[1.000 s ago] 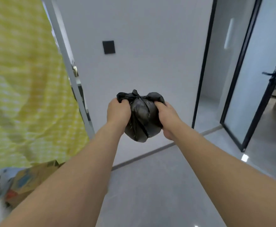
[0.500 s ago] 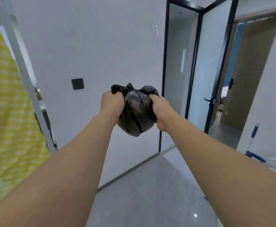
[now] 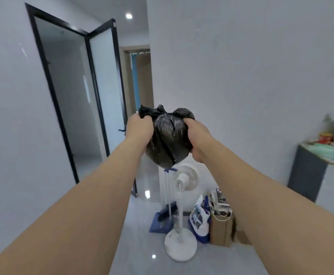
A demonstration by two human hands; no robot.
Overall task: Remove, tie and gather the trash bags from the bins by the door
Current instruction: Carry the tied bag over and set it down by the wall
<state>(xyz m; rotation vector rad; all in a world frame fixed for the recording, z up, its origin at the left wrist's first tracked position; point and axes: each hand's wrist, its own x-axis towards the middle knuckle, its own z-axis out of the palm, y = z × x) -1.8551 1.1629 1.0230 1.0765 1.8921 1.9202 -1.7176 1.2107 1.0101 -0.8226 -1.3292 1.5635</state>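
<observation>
The tied black trash bag [image 3: 168, 138] hung upright at chest height between both hands, left hand [image 3: 140, 129] and right hand [image 3: 198, 138] each gripping a knotted ear, equally near.

Small black plastic trash bag [image 3: 169, 139]: thin, crinkled, glossy film. Pale grey floor tiles [image 3: 142, 245]: polished, reflecting lamp spots. White plastic pedestal fan [image 3: 183, 211]: smooth. Brown paper carrier bag [image 3: 221, 229]: matt. Black-framed door [image 3: 106, 84]: frosted panel, matt.
</observation>
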